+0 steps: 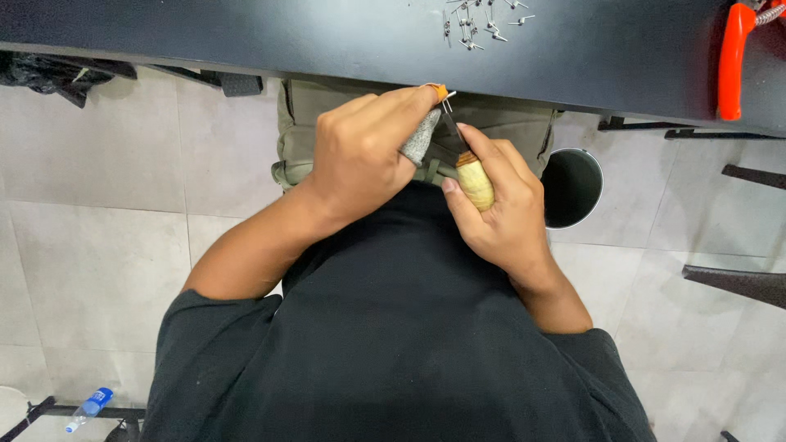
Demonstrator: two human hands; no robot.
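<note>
My left hand [360, 155] pinches a small orange-tipped piece [440, 91] between fingertips just below the dark table's edge; a grey fabric guard [420, 137] covers the thumb. My right hand [499, 205] grips a knife by its pale wooden handle [476, 184], and the thin dark blade [452, 124] points up to the small piece. Both hands meet close together above my lap, in front of my black shirt.
A dark tabletop [327, 41] runs across the top, with several small metal pieces [479, 20] scattered on it and an orange-handled tool [731, 61] at the right. A round dark bin [571, 187] stands on the tiled floor. A plastic bottle [88, 408] lies bottom left.
</note>
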